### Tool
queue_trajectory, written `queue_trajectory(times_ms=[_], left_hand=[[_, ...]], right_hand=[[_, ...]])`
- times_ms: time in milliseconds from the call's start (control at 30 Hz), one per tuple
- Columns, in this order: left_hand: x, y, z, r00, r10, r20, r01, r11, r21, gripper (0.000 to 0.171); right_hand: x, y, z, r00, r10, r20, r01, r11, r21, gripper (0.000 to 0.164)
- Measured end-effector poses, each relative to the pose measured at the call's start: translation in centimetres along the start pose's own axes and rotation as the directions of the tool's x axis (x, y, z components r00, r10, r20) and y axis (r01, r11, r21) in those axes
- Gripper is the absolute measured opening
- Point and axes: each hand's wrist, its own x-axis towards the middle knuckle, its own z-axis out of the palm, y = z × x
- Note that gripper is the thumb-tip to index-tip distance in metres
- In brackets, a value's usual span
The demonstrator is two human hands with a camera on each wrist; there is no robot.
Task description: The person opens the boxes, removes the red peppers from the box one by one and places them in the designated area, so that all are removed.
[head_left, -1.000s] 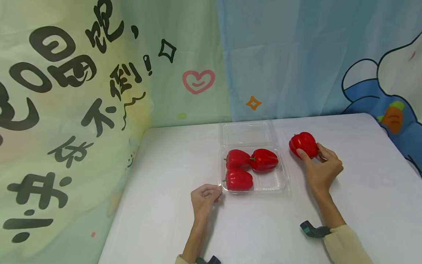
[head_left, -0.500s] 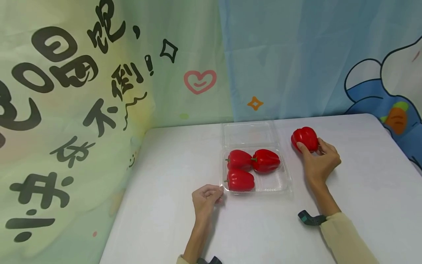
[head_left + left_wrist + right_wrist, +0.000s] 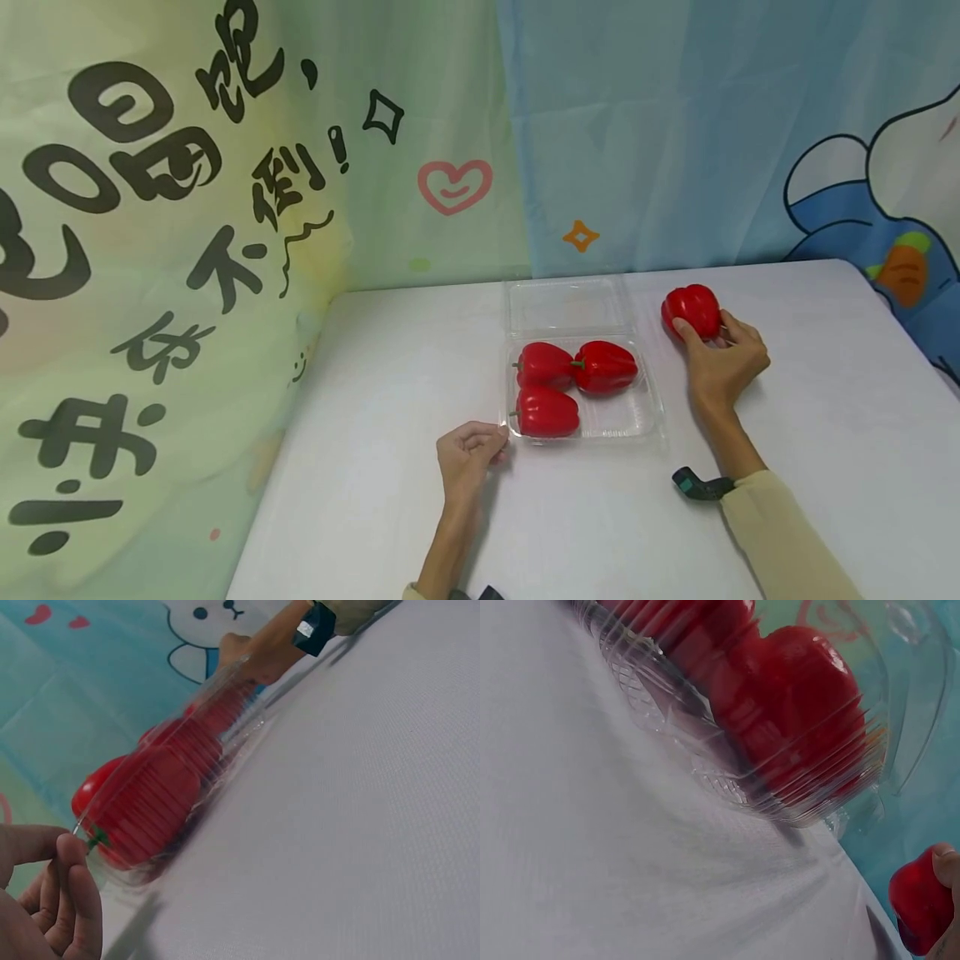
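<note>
My left hand (image 3: 467, 457) pinches the front left corner of a clear plastic clamshell box (image 3: 617, 422). In the left wrist view, thumb and finger of that hand (image 3: 52, 900) meet on the box's thin rim (image 3: 78, 825). Inside the box lie a front red bell pepper (image 3: 547, 412), a back left one (image 3: 542, 364) and a back right one (image 3: 606, 367). To the right of the box, my right hand (image 3: 723, 367) grips another red bell pepper (image 3: 692, 312) between thumb and fingers. Only part of that pepper (image 3: 921, 901) shows in the right wrist view.
The box's hinged lid (image 3: 568, 307) lies folded back toward the rear edge. A white table (image 3: 360, 500) bears everything. Behind it hangs a printed curtain (image 3: 637, 142), with another printed stretch (image 3: 150, 350) along the left side.
My right hand has shifted slightly farther back with the bell pepper in its grip. The left hand still pinches the box corner. The peppers in the box keep their places.
</note>
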Motion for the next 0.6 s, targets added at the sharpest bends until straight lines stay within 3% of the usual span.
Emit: queue_trajectory(times_ms=[600], left_hand=[[-0.1, 0.2, 0.1, 1.0, -0.005, -0.007, 0.005, 1.0, 0.007, 0.012]], right_hand=[[0.4, 0.0, 1.2, 0.999, 0.034, -0.002, -0.034, 0.999, 0.025, 0.074]])
